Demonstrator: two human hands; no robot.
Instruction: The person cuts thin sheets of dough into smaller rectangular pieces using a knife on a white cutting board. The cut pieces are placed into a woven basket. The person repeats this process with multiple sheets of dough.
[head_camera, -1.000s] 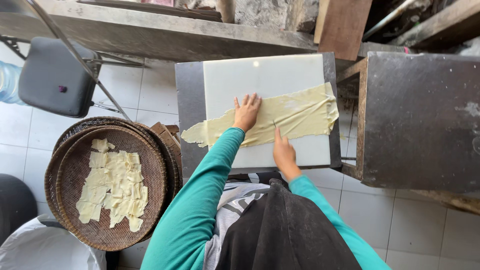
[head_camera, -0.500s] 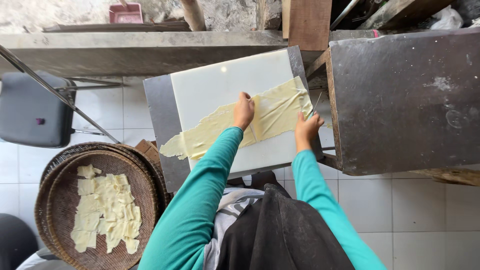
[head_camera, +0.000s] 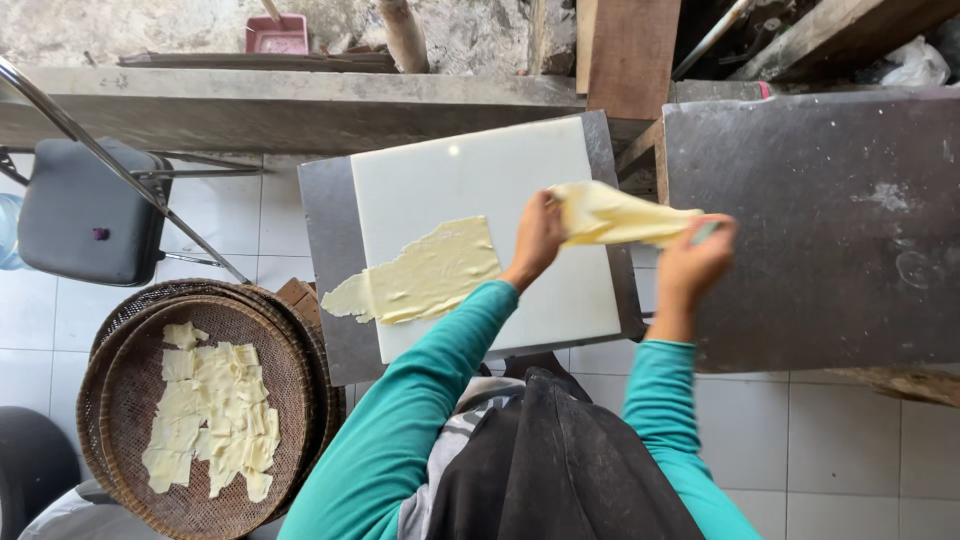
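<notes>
Lifting is under way: a thin pale-yellow dough sheet (head_camera: 620, 213) is held in the air between both hands, over the right edge of the white cutting board (head_camera: 470, 170). The left hand (head_camera: 537, 237) is closed on the sheet's left end, fingers pinched. The right hand (head_camera: 693, 262) is closed on the right end, past the board's edge and above the dark metal surface (head_camera: 830, 230). A second dough piece (head_camera: 425, 274) is left lying flat on the board, running toward its lower-left corner and overhanging the left edge slightly.

Risks, as judged from this frame:
- Tearing. The sheet looks thin and is stretched between two pinch points; a sag in the middle or uneven pull could split it.
- Folding and sticking. Some bunching is seen near the left hand; dough pressed on itself may not separate cleanly.
- Dirt pickup. The metal surface looks smudged and worn; if the right end is allowed to dip, the sheet could be soiled.
- Dropping. If either grip slips, the free end could swing off the board toward the tiled floor (head_camera: 850, 440).
- The overhanging tip of the piece on the board could be caught by a sleeve (head_camera: 420, 400) and dragged off.

A woven tray (head_camera: 290, 350) with cut dough squares (head_camera: 205, 405) sits on the floor to the lower left, well apart from the hands.
</notes>
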